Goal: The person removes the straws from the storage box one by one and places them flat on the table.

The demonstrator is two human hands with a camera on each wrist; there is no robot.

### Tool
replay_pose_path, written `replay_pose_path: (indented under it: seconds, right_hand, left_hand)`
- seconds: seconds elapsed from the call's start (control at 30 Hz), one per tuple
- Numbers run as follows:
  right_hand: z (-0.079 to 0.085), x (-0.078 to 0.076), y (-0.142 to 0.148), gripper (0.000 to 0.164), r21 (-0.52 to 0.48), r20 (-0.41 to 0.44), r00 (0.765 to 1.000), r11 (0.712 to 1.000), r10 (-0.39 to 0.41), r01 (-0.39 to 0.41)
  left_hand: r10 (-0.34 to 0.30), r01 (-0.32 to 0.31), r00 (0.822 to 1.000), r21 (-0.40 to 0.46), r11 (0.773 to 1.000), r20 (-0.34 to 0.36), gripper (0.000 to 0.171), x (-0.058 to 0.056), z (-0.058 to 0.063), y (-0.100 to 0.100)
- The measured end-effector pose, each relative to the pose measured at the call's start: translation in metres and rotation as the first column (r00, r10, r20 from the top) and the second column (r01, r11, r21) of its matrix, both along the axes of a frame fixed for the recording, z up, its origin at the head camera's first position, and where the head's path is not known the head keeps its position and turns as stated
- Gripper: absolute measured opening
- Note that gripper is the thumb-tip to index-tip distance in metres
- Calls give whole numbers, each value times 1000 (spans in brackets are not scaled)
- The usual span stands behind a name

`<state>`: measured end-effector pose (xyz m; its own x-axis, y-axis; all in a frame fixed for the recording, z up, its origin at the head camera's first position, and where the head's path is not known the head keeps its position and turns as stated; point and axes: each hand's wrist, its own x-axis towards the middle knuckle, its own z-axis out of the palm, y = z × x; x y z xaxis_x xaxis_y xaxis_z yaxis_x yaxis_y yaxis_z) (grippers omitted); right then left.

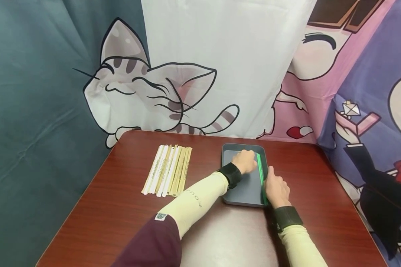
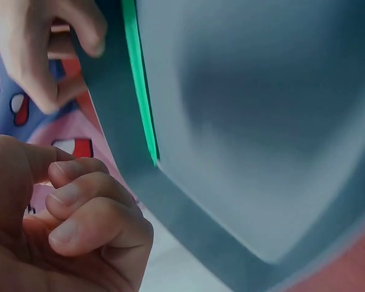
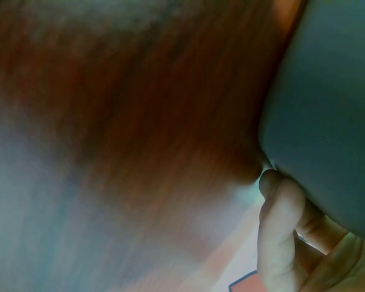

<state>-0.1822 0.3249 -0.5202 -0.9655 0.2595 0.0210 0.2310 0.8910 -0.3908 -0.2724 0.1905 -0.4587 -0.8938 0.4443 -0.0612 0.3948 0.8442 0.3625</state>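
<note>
A dark grey tray lies on the table. Inside it, along the right wall, runs a long thin green stick, also seen in the left wrist view as a green strip. My left hand is over the far part of the tray, left of the green stick. Its fingers are curled, and nothing shows between them. My right hand grips the tray's right side. In the right wrist view its fingers are bent against the tray's edge.
Several long thin paper-wrapped sticks, white and tan, lie side by side left of the tray. The reddish-brown table reaches to a printed cloth backdrop with a cartoon cat.
</note>
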Motion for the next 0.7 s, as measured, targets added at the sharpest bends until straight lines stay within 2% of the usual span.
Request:
replay_pose_path:
  seconds: [0.13,0.3,0.53,0.7]
  right_hand:
    - [0,0,0,26,5,-16,1000,1000,7,-7]
    - [0,-1,0,23,7,-18,999,999,33,-33]
    - [0,-3,1,15,27,-38,999,999,38,-37]
    - [-3,-1,0,21,36,-55,997,998,45,-43]
  left_hand:
    - [-17,17,1000,-15,1000,21,32,5,-8,17]
    - [-31,33,999,-48,998,44,22,9,-16,29]
    - [-10,15,995,-56,998,96,27,8,-26,43]
    - [-5,12,992,-55,998,125,13,9,-36,51]
